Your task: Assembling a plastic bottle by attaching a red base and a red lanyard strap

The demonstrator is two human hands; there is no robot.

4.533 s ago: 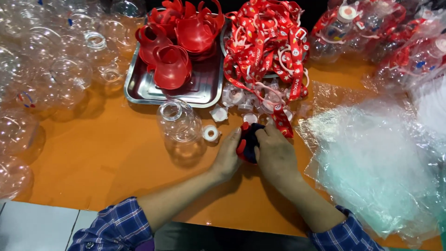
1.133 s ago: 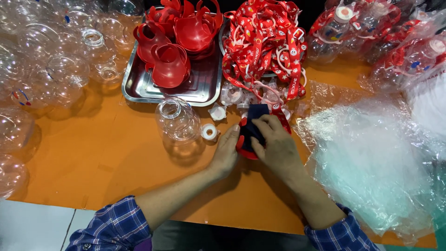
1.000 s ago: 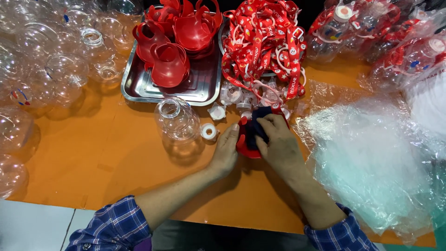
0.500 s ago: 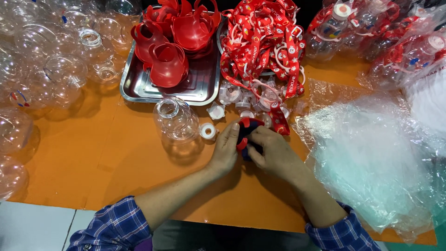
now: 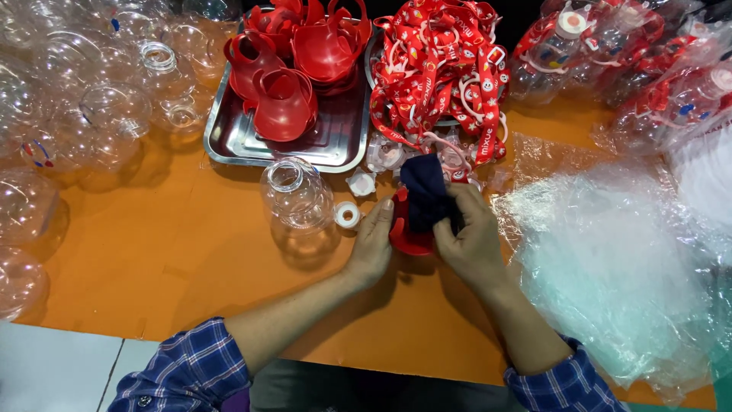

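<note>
At the near middle of the orange worktop (image 5: pixel 152 259), the two hands meet around a small red cap (image 5: pixel 412 238). The left hand (image 5: pixel 371 246) cups the cap from its 9 o'clock side, fingers curled against its edge. The right hand (image 5: pixel 473 240) presses in from 3 o'clock, grasping a dark blue cloth (image 5: pixel 427 194) that drapes over the cap's top and rises toward 12 o'clock. The cap sits between both palms, touching each.

Just at 9 o'clock of the left hand lies a small white ring (image 5: pixel 347 215), and beside that a clear round bottle (image 5: pixel 296 194) on its own. At 3 o'clock of the right hand spreads crumpled clear plastic film (image 5: pixel 610 259).

Farther off, at 11 o'clock, a steel tray (image 5: pixel 335 145) carries red handled lids (image 5: pixel 286 107). At 12 o'clock is a heap of red printed straps (image 5: pixel 446 72), and at 9 to 10 o'clock, many clear bottles (image 5: pixel 84 114).
</note>
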